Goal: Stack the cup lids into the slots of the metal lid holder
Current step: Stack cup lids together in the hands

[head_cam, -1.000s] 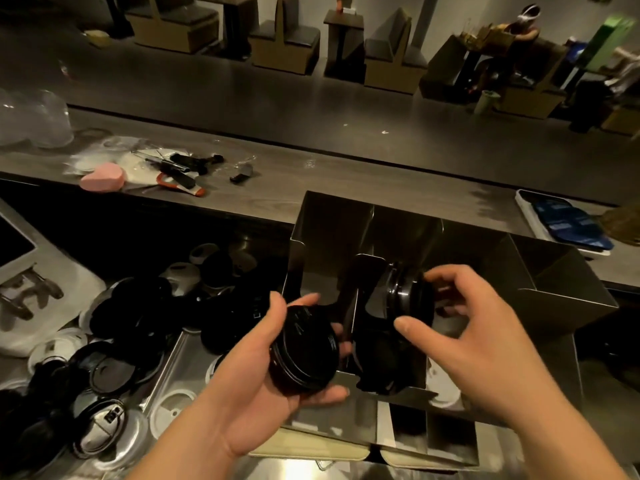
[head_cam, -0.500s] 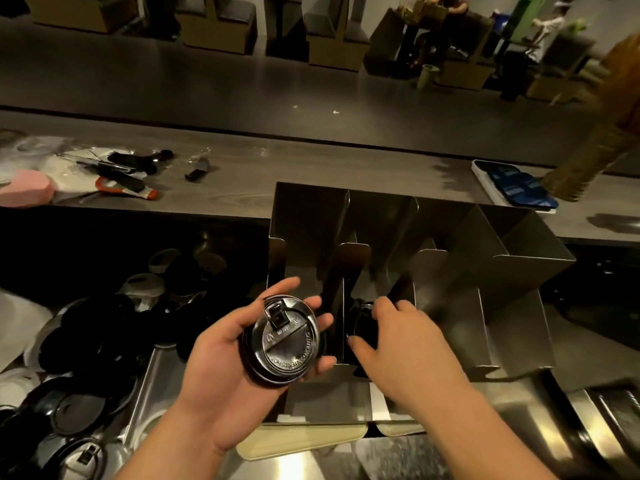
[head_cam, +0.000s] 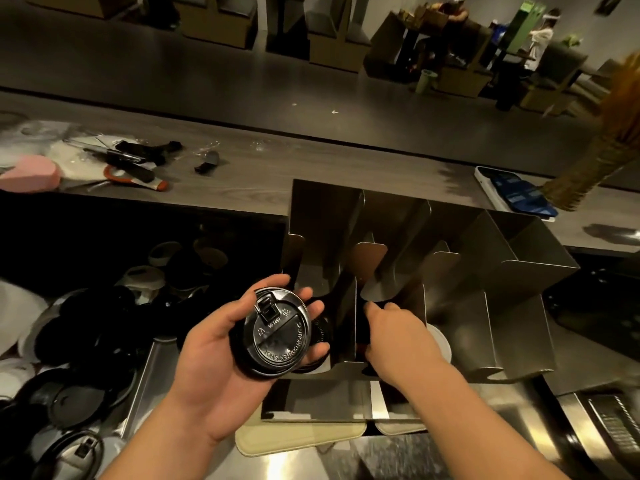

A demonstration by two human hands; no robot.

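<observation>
My left hand (head_cam: 221, 355) holds a stack of black cup lids (head_cam: 273, 332) flat in its palm, top side up, just in front of the metal lid holder (head_cam: 512, 271). My right hand (head_cam: 398, 337) reaches down into the holder's second slot from the left, fingers curled low inside it; what they touch is hidden by the hand and the dark slot. A white lid (head_cam: 441, 344) lies at the bottom of the slot to the right. More black lids (head_cam: 320, 336) sit low in the leftmost slot, behind my left fingers.
A heap of loose black and white lids (head_cam: 79, 341) fills the steel counter at left. The wooden bar top (head_cam: 311, 168) behind carries scissors, a pink sponge (head_cam: 31, 173) and a blue-cased device (head_cam: 519, 195). A straw broom (head_cam: 595, 150) leans at right.
My right hand has carried the black lids down from the upper part of the slot to its bottom. My left hand has turned its stack top side up. The camera has shifted slightly.
</observation>
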